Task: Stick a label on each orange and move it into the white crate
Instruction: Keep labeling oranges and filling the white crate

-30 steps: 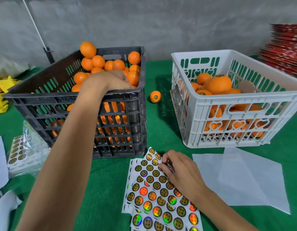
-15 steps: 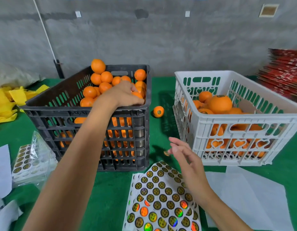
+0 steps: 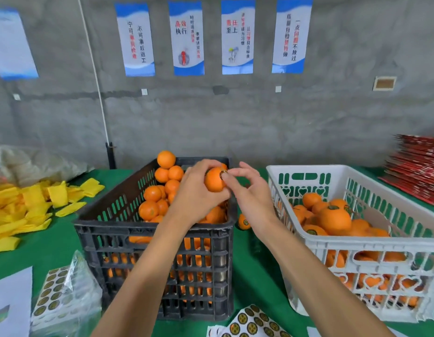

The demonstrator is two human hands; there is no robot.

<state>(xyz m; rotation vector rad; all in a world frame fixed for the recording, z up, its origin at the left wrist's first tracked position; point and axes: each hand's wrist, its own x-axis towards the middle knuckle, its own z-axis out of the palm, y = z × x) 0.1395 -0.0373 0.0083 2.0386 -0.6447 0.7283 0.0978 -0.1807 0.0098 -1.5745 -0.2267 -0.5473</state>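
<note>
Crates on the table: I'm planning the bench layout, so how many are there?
2. The black crate sits left of centre, full of oranges; the white crate sits to its right, partly filled. None other shows, though the frame crops the table.

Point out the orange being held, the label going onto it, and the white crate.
orange (image 3: 213,181), head view, on its bare front skin between the hands.
label (image 3: 222,174), head view, on the round sticker at the orange's upper right.
white crate (image 3: 371,243), head view, on its near top rim.
</note>
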